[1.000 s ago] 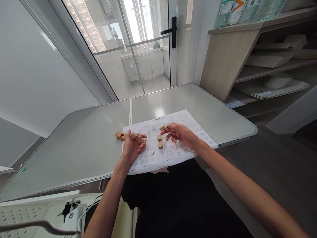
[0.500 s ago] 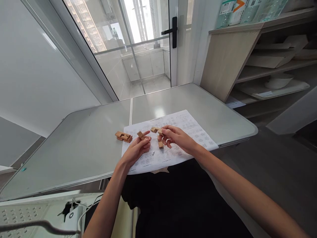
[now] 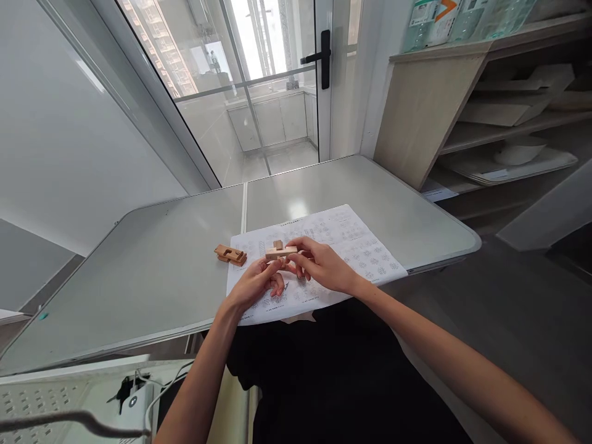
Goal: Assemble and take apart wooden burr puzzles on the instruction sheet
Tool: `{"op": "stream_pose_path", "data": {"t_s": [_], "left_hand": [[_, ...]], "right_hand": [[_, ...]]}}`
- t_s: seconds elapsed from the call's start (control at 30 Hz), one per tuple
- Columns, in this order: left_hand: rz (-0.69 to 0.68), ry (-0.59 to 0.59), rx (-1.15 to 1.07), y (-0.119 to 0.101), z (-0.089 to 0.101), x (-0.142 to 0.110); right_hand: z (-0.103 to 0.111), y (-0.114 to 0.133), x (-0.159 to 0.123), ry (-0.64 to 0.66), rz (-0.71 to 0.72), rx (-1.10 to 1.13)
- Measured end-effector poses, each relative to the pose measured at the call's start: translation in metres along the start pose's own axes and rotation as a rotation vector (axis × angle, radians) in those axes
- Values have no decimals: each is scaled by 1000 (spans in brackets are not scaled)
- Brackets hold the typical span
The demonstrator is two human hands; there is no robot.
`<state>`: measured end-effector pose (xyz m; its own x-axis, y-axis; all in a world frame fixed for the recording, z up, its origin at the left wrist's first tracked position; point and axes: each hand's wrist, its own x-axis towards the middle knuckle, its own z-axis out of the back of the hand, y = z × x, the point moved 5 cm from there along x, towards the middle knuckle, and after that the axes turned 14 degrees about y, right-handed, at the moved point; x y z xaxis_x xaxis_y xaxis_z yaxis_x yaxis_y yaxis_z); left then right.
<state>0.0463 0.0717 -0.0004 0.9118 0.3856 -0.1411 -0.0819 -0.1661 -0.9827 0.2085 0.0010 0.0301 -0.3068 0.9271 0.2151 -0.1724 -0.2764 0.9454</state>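
Over the printed sheet (image 3: 358, 237), my two hands meet around small notched wooden puzzle pieces. My right hand (image 3: 326, 266) pinches a pale piece (image 3: 281, 252) lying level, its far end pointing left. Behind that bar, a second wooden piece (image 3: 277, 244) sticks up, mostly covered. My left hand (image 3: 258, 280) is closed below and left of them, with its thumb and finger at their underside. Exactly how the pieces fit together is hidden by the fingers. To the left, more notched wooden pieces (image 3: 230, 255) lie stacked at the sheet's edge, apart from both hands.
The pale table (image 3: 185, 246) has a seam and rounded corners. Behind it stands a glass door with a black handle (image 3: 325, 59). Shelving (image 3: 425, 111) holding bottles and trays is at right. A crate with cables and a white device (image 3: 136, 407) sits lower left.
My right hand has moved left, bringing its wooden piece against the one at my left hand. The pieces, apart before, now overlap. The stacked pieces at left stay put.
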Motion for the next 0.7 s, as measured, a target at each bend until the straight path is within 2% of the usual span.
{"op": "stream_pose_path", "data": {"t_s": [0.13, 0.27, 0.7], "left_hand": [[3, -2, 35, -2, -3, -1], [-5, 1, 47, -3, -4, -3], [-18, 49, 60, -9, -10, -4]], "right_hand": [[1, 1, -1, -87, 39, -200], [0, 0, -3, -109, 43, -372], [-1, -6, -3, -89, 56, -423]]}}
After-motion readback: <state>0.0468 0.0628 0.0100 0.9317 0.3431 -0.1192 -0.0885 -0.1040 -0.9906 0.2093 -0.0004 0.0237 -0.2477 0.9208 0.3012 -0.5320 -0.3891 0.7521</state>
